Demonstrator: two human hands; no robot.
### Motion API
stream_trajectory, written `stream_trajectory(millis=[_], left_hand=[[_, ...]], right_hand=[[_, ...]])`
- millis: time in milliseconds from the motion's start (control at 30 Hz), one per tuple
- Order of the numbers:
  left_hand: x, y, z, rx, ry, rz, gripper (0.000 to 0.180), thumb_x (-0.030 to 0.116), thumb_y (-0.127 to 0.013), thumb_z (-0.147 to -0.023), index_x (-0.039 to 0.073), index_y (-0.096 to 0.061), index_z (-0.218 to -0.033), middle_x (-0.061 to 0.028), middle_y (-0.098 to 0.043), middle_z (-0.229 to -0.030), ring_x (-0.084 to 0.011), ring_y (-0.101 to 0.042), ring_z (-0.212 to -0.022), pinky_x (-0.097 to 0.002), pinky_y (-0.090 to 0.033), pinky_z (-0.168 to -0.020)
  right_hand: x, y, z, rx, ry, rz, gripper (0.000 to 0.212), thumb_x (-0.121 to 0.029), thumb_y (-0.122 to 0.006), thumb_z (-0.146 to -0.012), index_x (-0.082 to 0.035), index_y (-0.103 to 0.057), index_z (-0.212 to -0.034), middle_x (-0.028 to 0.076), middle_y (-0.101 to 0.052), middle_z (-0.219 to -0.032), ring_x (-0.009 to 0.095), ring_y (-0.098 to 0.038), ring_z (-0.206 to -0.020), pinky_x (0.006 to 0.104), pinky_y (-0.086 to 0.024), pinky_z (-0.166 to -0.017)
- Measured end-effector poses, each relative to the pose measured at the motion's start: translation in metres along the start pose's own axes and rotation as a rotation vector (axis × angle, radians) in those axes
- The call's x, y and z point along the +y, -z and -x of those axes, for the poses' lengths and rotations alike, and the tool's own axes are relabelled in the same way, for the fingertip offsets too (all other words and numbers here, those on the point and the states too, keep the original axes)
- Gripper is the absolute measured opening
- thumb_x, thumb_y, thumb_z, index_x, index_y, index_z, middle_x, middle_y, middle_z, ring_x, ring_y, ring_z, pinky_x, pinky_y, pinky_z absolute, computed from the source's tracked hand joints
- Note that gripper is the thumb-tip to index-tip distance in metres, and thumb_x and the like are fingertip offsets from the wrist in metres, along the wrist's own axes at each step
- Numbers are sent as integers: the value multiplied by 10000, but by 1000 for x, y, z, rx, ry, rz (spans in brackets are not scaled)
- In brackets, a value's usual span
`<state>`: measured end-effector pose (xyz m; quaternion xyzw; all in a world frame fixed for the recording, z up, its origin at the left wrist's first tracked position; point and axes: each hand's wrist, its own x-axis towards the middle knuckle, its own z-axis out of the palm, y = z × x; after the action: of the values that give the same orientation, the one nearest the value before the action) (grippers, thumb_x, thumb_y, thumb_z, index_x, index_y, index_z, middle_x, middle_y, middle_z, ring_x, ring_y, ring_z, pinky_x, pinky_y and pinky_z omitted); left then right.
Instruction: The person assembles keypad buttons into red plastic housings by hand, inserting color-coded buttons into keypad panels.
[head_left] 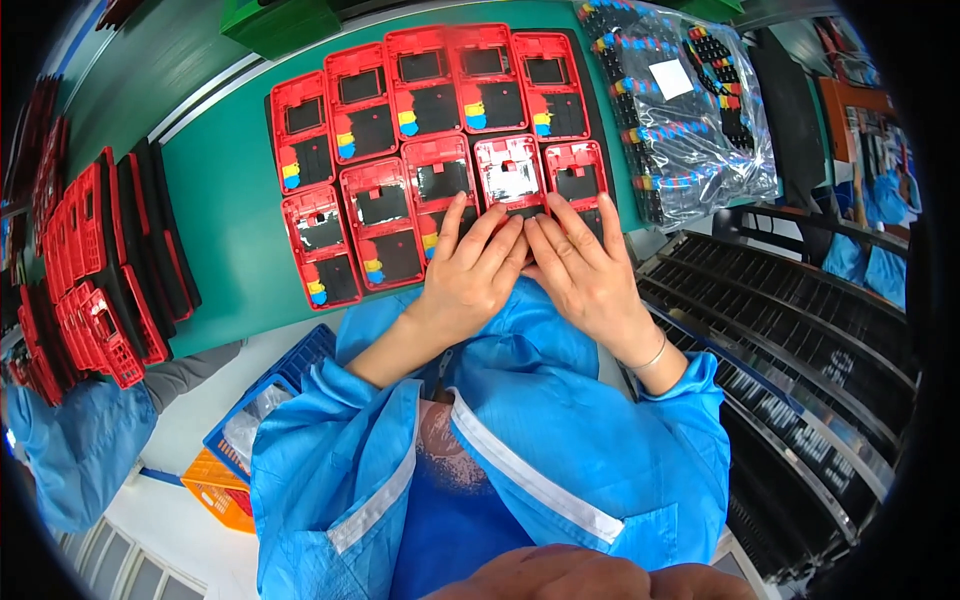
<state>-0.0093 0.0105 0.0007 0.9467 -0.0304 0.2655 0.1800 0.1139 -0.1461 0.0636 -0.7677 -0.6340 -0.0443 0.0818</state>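
Red plastic housings with window openings and black lower areas lie in two rows on a black backing. Small yellow and blue key pieces sit at the lower left of several of them. My left hand and my right hand lie side by side over the near row, fingers stretched out. Their index fingertips meet at the lower part of one housing, whose window shines with reflected light. Other fingers rest over the housings on either side. My palms hide the near ends, and whether a small piece lies under the fingertips cannot be seen.
Stacks of red housings stand on the left of the green table. A clear plastic bag of coloured key strips lies at the right. Black slatted racks stand beside me. Blue and orange crates sit at lower left.
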Motion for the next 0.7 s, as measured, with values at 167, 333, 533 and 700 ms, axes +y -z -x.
stream_trajectory(millis=[167,333,533,700], left_hand=[[-2,0,0,-5,-12,21,277,149,-662,-844,-15,-736,-1056,-147,-686,-1220,-325,-609,-1258,-672,-375,-1167],[0,-1,2,7,2,7,302,164,-678,-848,-3,-737,-1093,-141,-685,-1228,-312,-607,-1265,-660,-369,-1175],[8,0,-13,-60,59,-101,475,293,-780,-830,70,-718,-1246,-72,-596,-1151,-238,-555,-1195,-679,-344,-1169],[6,3,-17,-107,-26,-212,458,280,-759,-849,50,-714,-1242,-91,-606,-1122,-252,-559,-1166,-681,-367,-1151]], right_hand=[[3,5,-3,-3,106,-1,396,-193,-688,-904,41,-674,-1222,157,-709,-1204,307,-526,-1404,545,-362,-1223],[18,16,-6,53,98,-196,383,-149,-771,-848,4,-714,-1194,116,-731,-1171,302,-600,-1325,539,-409,-1189],[39,11,14,276,-116,-173,327,-63,-803,-802,-28,-768,-1125,94,-739,-1107,309,-685,-1139,521,-506,-1065],[36,-5,28,194,-89,-166,339,-125,-808,-822,5,-753,-1131,128,-723,-1203,300,-691,-1130,494,-537,-1015]])
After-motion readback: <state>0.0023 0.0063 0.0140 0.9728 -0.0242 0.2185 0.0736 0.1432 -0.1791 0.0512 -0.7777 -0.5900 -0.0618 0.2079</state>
